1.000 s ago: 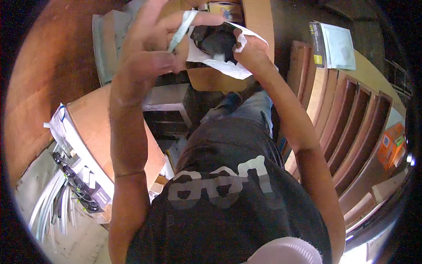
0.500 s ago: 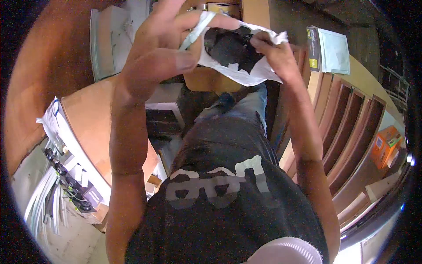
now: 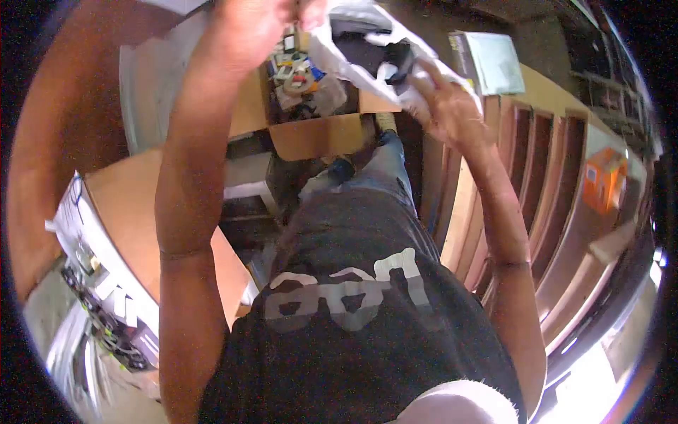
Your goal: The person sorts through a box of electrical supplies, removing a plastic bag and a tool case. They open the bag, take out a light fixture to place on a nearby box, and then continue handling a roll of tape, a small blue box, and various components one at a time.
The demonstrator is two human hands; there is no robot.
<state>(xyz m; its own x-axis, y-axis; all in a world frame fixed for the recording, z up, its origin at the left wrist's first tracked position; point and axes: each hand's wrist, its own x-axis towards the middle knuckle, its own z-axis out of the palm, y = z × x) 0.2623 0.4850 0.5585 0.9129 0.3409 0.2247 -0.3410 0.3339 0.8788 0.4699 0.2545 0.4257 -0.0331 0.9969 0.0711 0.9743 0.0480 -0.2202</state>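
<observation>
Above the right side of the open box [image 3: 318,138], a white bag [image 3: 326,51] hangs between the two hands, its mouth spread wide. Something black [image 3: 400,62] shows inside, too blurred to name. The right hand [image 3: 455,112], to the right of the open box, grips the bag's side with its fingers bent over the rim, which probably stops that edge from folding inward. Above the left side of the open box, the left hand [image 3: 258,22] touches the opposite edge; the frame cuts it off, so I cannot tell how firmly its fingers close. Holding the bag from both sides seems to give a clear view into it. Small mixed items [image 3: 300,74] lie loose within the open box, whose near flap is turned outward, likely to leave access from above. Well to the right of the open box, a pale packet [image 3: 496,63] lies near upright brown panels [image 3: 540,148].
</observation>
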